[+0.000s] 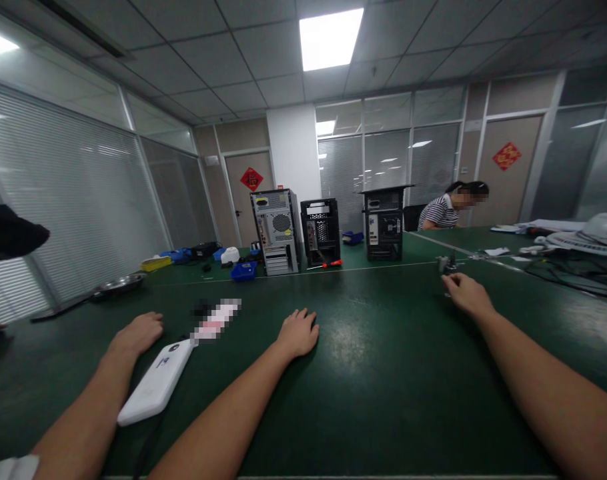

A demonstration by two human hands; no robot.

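The right hand (466,293) is at a small metal part (450,267), apparently not yet lifted, grip impossible to tell, as the left hand (298,332) rests open left of it.

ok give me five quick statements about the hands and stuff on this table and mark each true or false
1. The left hand lies on the green table. True.
2. The right hand rests on a computer case. False: it is beside small metal parts.
3. A white device lies between the left forearm and another person's forearm. True.
4. The red-handled screwdriver lies in a bowl. False: it lies in front of the middle computer case.
5. The person across the table wears a striped top. True.
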